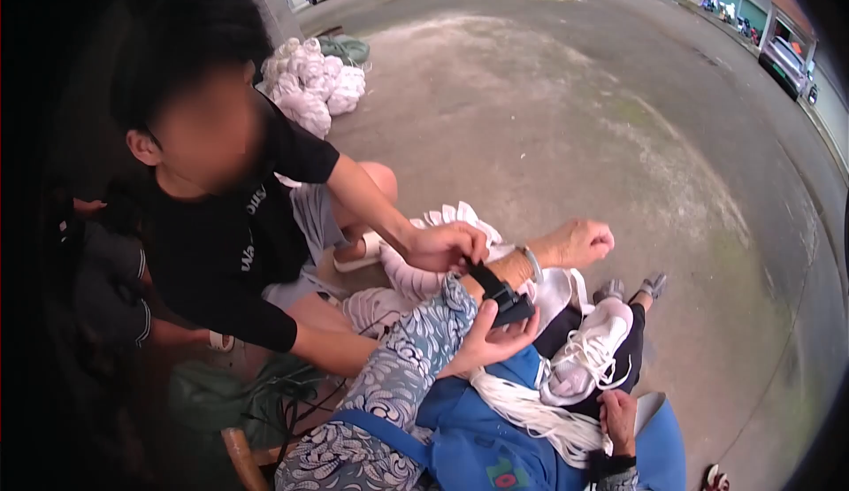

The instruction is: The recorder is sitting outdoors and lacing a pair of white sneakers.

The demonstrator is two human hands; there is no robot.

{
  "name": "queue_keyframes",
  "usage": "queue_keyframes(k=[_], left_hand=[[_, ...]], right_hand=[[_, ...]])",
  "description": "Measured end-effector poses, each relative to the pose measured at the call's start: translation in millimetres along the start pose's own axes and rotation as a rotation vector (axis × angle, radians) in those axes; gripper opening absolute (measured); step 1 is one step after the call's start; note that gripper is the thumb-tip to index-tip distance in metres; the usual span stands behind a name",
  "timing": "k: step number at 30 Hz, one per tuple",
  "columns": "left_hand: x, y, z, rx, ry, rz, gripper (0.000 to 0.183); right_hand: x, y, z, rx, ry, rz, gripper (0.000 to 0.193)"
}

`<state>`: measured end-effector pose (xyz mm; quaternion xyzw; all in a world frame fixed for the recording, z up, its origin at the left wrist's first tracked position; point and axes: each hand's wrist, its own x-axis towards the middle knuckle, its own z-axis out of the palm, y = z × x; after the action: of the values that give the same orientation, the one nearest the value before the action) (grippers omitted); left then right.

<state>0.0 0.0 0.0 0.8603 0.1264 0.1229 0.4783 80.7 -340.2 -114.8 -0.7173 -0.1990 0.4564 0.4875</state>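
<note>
My left hand (584, 241) is stretched out ahead with its fingers curled into a loose fist, nothing seen in it. A silver bangle (531, 264) circles that wrist. Behind it, a black strapped device (501, 295) sits around my forearm, and a co-worker's two hands are on it. My right hand (619, 416) rests low over my lap, its fingers curled; what they hold, if anything, is hidden. Just beyond it lies a white lace-up shoe (591, 354). A bundle of white shoelaces (531, 411) lies across my blue apron (469, 416).
The co-worker in a black T-shirt (195, 234) sits close on my left. A row of white shoes or shoe parts (424, 270) lies beyond my forearm. White bundles (314, 84) are piled farther back. A green cloth or bag (212, 394) lies at lower left, near a wooden stool (243, 456).
</note>
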Motion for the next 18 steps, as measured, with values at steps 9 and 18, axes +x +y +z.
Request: queue_keyframes(k=[9, 18], left_hand=[[13.9, -32.4, -5.2, 0.306, 0.077, 0.025, 0.02], [4.5, -39.2, -8.5, 0.521, 0.045, 0.003, 0.019]], right_hand=[[-10.7, -12.5, -6.0, 0.057, 0.005, 0.065, 0.03], [-13.4, -5.4, -8.7, 0.138, -0.012, 0.005, 0.028]])
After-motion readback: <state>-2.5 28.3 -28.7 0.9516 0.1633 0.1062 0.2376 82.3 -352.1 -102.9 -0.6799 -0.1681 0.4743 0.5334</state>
